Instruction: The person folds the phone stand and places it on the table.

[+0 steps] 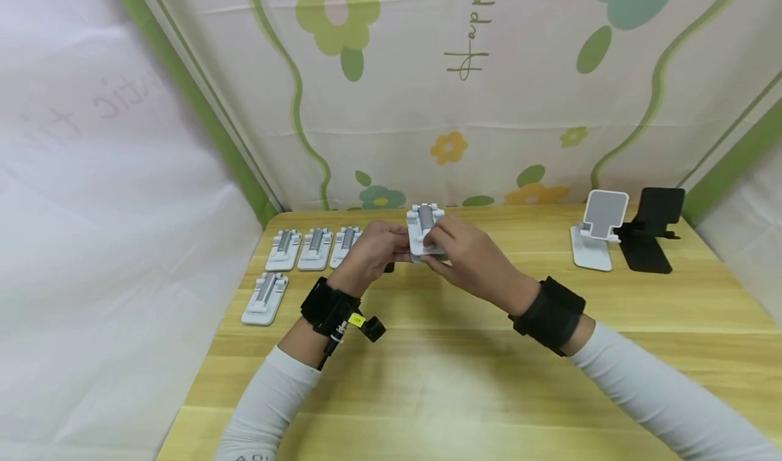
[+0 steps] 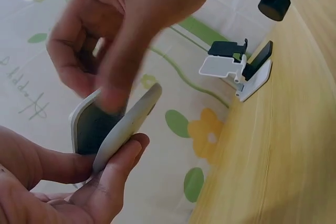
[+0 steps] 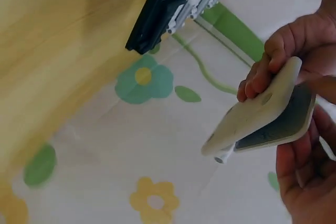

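A white phone stand (image 1: 421, 233) is held up above the table's back part, between both hands. In the left wrist view its two panels stand partly apart, like a wedge, with a dark pad (image 2: 94, 127) on the inner face. My left hand (image 1: 380, 247) pinches the base panel (image 3: 257, 106) between thumb and fingers. My right hand (image 1: 470, 254) holds the other panel, its thumb reaching into the gap. That thumb is blurred in the left wrist view.
Several folded white phone stands (image 1: 284, 250) lie at the table's left, with a folded black stand (image 3: 157, 17) beside the row. Unfolded white (image 1: 605, 216) and black (image 1: 660, 213) stands are at the back right. A flowered curtain (image 1: 403, 108) hangs behind the wooden table (image 1: 464, 379).
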Available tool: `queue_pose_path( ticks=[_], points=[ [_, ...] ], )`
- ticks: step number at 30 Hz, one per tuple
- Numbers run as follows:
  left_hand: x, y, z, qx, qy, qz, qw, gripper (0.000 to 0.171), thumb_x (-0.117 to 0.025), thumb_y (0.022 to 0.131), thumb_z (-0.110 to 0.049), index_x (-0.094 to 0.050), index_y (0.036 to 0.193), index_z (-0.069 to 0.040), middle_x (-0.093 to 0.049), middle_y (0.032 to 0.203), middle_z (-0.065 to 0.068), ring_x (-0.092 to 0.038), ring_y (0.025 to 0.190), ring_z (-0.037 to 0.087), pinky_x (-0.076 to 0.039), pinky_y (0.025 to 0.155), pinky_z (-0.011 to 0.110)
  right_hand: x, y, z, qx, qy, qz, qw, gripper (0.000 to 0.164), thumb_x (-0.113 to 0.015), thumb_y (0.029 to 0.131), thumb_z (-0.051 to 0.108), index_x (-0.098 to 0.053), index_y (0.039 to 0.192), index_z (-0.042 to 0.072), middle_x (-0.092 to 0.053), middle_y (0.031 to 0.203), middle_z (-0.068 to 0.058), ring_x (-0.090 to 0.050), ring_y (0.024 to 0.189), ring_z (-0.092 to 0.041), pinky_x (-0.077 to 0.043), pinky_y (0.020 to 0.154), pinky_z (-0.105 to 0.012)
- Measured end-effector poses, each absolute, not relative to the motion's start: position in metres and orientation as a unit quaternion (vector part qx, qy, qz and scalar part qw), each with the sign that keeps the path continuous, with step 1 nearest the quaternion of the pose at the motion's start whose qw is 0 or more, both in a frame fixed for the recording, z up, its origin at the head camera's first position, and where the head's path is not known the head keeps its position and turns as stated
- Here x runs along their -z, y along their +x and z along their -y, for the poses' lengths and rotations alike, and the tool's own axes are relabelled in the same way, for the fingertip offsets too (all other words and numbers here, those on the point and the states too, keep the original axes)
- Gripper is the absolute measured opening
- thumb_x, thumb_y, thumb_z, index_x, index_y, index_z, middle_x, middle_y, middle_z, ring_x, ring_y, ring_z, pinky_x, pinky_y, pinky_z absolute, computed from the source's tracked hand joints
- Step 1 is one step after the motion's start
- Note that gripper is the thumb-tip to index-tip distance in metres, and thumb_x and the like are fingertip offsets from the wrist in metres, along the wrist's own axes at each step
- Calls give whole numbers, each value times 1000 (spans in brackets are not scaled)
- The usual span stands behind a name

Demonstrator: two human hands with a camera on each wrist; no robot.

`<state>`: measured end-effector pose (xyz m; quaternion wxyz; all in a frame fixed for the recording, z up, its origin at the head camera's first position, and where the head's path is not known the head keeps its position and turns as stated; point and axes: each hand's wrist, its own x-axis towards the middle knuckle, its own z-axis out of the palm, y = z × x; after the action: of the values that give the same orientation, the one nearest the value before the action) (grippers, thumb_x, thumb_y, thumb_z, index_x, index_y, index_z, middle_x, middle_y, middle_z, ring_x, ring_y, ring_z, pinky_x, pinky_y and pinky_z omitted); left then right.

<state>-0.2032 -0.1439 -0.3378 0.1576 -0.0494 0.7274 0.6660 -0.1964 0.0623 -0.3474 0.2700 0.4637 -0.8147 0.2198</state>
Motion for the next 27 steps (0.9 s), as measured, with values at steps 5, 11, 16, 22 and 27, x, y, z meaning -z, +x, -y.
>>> queue_pose_path(
  ticks=[5, 11, 16, 22, 27],
  points=[
    [336, -201, 144, -664, -44, -731, 150, 28, -58, 103, -3, -68, 127, 6, -72, 120, 22, -74, 84, 15, -63, 79, 27, 341, -205, -70, -406, 318, 854, 68, 50, -66, 102, 29, -48, 135, -4, -54, 119, -18, -56, 105, -29, -54, 89, -42],
    [330, -197, 140, -667, -21, -729, 151, 30, -56, 104, -2, -66, 131, 6, -69, 127, 24, -76, 98, 23, -64, 83, 30, 334, -217, -81, -612, 144, 742, -233, 67, -51, 109, 32, -23, 157, -5, -46, 142, -21, -55, 124, -30, -48, 109, -46],
    [328, -197, 140, -686, -33, -708, 165, 31, -48, 108, -8, -65, 129, 8, -74, 109, 17, -75, 86, 18, -64, 80, 30, 336, -221, -87, -676, 103, 656, -320, 50, -45, 110, 17, -35, 151, -9, -58, 129, -10, -60, 114, -19, -51, 101, -34],
    [325, -198, 142, -681, -14, -708, 188, 36, -54, 108, -23, -67, 126, 5, -74, 99, 12, -74, 85, 18, -64, 83, 34, 340, -222, -89, -683, 104, 645, -326, 47, -46, 108, 9, -35, 149, -11, -56, 127, -10, -64, 110, -17, -54, 97, -33],
    [321, -197, 143, -639, -3, -746, 189, 35, -63, 104, -21, -67, 130, 1, -72, 117, 17, -73, 94, 20, -62, 90, 35, 341, -222, -92, -684, 105, 646, -322, 46, -47, 107, 6, -36, 148, -11, -54, 131, -13, -65, 109, -18, -57, 97, -33]
  ],
)
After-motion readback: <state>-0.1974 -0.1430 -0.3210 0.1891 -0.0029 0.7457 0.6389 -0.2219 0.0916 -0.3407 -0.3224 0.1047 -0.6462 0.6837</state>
